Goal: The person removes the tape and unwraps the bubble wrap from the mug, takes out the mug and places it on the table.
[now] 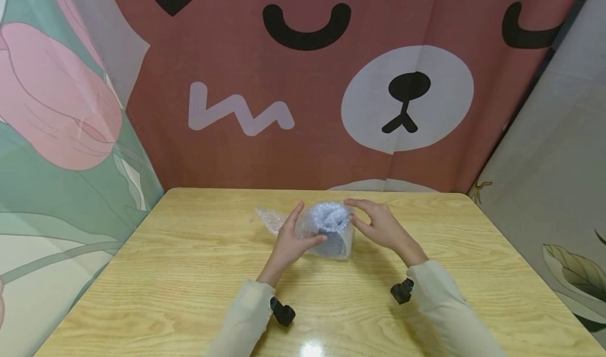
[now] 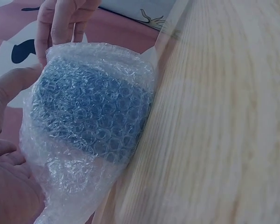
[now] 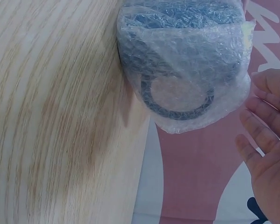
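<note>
A dark bluish mug (image 1: 335,245), its loop-shaped handle (image 3: 178,113) showing through, stands on the table inside clear bubble wrap (image 1: 327,211). A loose tail of the wrap (image 1: 271,220) stretches out to the left. At the left side is my left hand (image 1: 290,243), thumb and fingers spread, the thumb in front of the wrapped mug; whether it touches cannot be told. My right hand (image 1: 382,224) is on the other side with loosely bent fingers, its fingertips at the upper right edge of the wrap. In the right wrist view those fingers (image 3: 262,126) look barely apart from the wrap.
The wooden table (image 1: 165,273) extends around the wrapped mug. Behind it hangs a reddish-brown curtain (image 1: 227,162) with a cartoon bear print. Patterned cloths flank the table at left and right. Small black cameras (image 1: 283,313) sit on both wrists.
</note>
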{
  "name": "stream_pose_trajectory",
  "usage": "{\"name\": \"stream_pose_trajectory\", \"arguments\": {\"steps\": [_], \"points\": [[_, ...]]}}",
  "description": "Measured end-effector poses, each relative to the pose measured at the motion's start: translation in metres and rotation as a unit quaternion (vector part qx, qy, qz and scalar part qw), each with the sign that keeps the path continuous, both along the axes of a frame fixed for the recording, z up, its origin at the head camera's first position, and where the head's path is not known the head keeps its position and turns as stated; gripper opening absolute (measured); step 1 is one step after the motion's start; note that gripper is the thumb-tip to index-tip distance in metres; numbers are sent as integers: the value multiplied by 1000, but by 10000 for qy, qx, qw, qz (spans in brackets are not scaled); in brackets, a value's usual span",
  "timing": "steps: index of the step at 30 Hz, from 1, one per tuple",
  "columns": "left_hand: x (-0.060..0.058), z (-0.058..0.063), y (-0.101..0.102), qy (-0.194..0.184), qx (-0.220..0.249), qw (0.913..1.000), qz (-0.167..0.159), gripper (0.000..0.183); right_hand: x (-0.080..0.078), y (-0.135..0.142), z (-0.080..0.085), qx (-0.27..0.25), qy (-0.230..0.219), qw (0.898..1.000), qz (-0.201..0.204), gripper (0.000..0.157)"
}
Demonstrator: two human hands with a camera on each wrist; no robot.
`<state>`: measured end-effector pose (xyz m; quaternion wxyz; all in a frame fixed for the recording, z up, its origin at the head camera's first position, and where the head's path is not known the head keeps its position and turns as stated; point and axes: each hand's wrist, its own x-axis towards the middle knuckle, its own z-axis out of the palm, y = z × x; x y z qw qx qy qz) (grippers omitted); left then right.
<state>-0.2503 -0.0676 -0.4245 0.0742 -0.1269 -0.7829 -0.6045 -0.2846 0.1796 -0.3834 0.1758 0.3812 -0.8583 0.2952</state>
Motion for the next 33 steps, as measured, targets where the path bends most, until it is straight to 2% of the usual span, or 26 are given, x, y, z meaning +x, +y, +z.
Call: {"name": "stream_pose_trajectory", "arguments": {"steps": [12,18,24,33], "points": [[-1,-3,11,210,-230,9994,136,101,-3,-4,-1,198,-13,9998,-10,37],[0,-3,25,212,-162,9986,467,104,-6,-6,0,279,-62,9996,-21,35],[-1,-3,34,249,-288,9965,749,106,-8,-6,0,246,-129,9996,-52,33],[-2,-4,36,335,-390,9959,750,103,-11,-6,0,192,-173,9996,-132,31]]}}
